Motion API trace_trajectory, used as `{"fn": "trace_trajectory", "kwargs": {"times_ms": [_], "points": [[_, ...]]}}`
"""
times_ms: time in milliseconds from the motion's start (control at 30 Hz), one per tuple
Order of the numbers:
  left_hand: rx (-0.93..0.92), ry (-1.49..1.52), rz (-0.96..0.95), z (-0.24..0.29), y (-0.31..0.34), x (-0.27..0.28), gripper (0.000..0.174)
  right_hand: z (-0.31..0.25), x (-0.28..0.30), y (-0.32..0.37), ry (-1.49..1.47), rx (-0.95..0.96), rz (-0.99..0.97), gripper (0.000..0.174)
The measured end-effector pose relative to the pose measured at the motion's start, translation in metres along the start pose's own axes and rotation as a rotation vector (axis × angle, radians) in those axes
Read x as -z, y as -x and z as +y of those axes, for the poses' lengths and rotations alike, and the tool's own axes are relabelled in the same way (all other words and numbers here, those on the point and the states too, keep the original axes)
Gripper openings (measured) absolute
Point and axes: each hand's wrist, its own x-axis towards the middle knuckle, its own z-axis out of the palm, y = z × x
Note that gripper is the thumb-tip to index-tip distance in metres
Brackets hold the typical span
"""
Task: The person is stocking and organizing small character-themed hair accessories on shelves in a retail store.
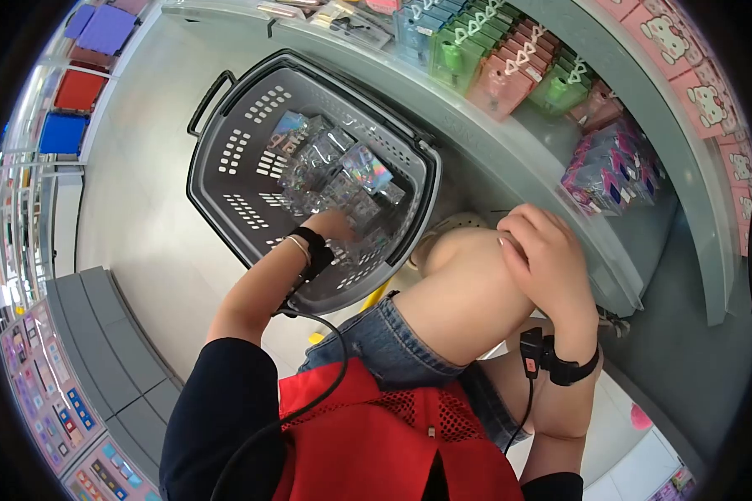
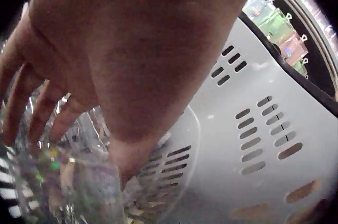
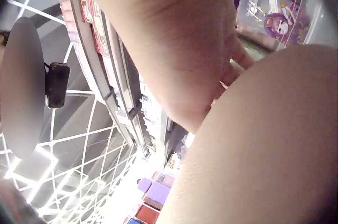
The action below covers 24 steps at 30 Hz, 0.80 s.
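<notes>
My left hand (image 1: pixel 333 225) reaches down into a grey shopping basket (image 1: pixel 230 179), among clear plastic packages (image 1: pixel 313 154). In the left wrist view its fingers (image 2: pixel 45 100) point down, spread apart, with the thumb at the right edge of a clear, shiny package (image 2: pixel 92 182). That package partly covers the fingertips, so I cannot tell whether the hand grips it. A pack with a rainbow sheen (image 1: pixel 366 167) lies among the others. My right hand (image 1: pixel 547 263) rests on the bent knee (image 1: pixel 468 267), holding nothing; the right wrist view shows it against the bare leg (image 3: pixel 264 139).
The basket stands on the pale floor (image 1: pixel 138 209), its handle (image 1: pixel 209 102) at the far left. Along the right runs a grey shelf (image 1: pixel 551 146) with blue, green and pink pouches (image 1: pixel 501 83) and purple packs (image 1: pixel 614 171). Grey drawers (image 1: pixel 109 334) stand at the left.
</notes>
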Motion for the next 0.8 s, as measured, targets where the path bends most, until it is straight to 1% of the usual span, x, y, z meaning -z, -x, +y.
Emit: {"fn": "trace_trajectory", "kwargs": {"times_ms": [33, 67, 100, 133, 167, 200, 233, 267, 300, 333, 367, 400, 433, 467, 533, 567, 600, 633, 667, 733, 767, 800], "points": [[0.002, 0.002, 0.000, 0.002, 0.001, 0.002, 0.045, -0.002, 0.000, 0.000, -0.072, -0.037, 0.039, 0.014], [0.092, 0.059, -0.117, 0.005, 0.001, 0.004, 0.046, -0.002, 0.000, 0.000, -0.071, -0.036, 0.037, 0.014], [0.181, 0.114, -0.234, 0.006, -0.001, 0.006, 0.046, -0.002, 0.001, -0.001, -0.111, -0.079, 0.022, 0.017], [0.180, 0.114, -0.234, 0.002, -0.004, 0.006, 0.046, -0.001, 0.001, -0.001, -0.151, -0.122, 0.007, 0.019], [0.024, 0.019, -0.204, -0.006, -0.009, 0.004, 0.044, -0.001, 0.001, -0.001, -0.150, -0.124, 0.008, 0.019], [-0.133, -0.076, -0.173, -0.011, -0.011, 0.003, 0.042, -0.001, 0.001, -0.001, -0.086, -0.070, 0.041, 0.020], [-0.136, -0.078, -0.175, -0.005, -0.001, 0.012, 0.042, -0.001, 0.001, 0.000, -0.021, -0.017, 0.073, 0.020], [-0.023, -0.007, -0.147, 0.000, 0.011, 0.024, 0.040, 0.001, 0.001, 0.000, -0.021, -0.021, 0.074, 0.020], [0.090, 0.063, -0.119, 0.006, 0.021, 0.034, 0.038, 0.003, 0.002, 0.001, 0.026, 0.021, 0.068, 0.021], [0.086, 0.060, -0.121, 0.002, 0.023, 0.041, 0.038, 0.005, 0.002, 0.003, 0.072, 0.063, 0.062, 0.022], [0.119, 0.194, -0.108, -0.006, 0.025, 0.049, 0.039, 0.007, 0.002, 0.004, 0.074, 0.058, 0.063, 0.022], [0.152, 0.327, -0.095, -0.011, 0.029, 0.057, 0.040, 0.009, 0.000, 0.006, 0.017, 0.029, 0.055, 0.022], [0.085, 0.417, -0.018, -0.006, 0.046, 0.069, 0.042, 0.010, 0.000, 0.008, -0.039, -0.001, 0.048, 0.023], [0.016, 0.505, 0.059, 0.003, 0.069, 0.084, 0.044, 0.011, 0.001, 0.009, -0.035, -0.004, 0.053, 0.023], [-0.096, 0.705, 0.131, 0.019, 0.105, 0.104, 0.050, 0.010, 0.002, 0.011, -0.159, -0.012, 0.036, 0.032], [-0.131, 0.804, 0.138, 0.029, 0.120, 0.110, 0.047, 0.007, 0.004, 0.012, -0.156, -0.016, 0.045, 0.032], [-0.166, 0.902, 0.144, 0.039, 0.135, 0.116, 0.045, 0.001, 0.006, 0.013, -0.185, 0.006, 0.093, 0.039], [-0.171, 1.034, 0.118, 0.060, 0.156, 0.122, 0.041, -0.006, 0.008, 0.013, -0.215, 0.029, 0.141, 0.045], [-0.177, 1.027, 0.117, 0.077, 0.170, 0.124, 0.041, -0.013, 0.009, 0.013, -0.212, 0.025, 0.149, 0.045], [-0.258, 1.155, 0.030, 0.107, 0.189, 0.123, 0.041, -0.027, 0.008, 0.013, -0.253, 0.160, 0.250, 0.057], [-0.325, 1.090, -0.010, 0.125, 0.197, 0.122, 0.042, -0.034, 0.006, 0.013, -0.252, 0.158, 0.253, 0.057], [-0.390, 1.024, -0.048, 0.139, 0.201, 0.121, 0.042, -0.039, 0.004, 0.014, -0.194, 0.271, 0.264, 0.059]]}}
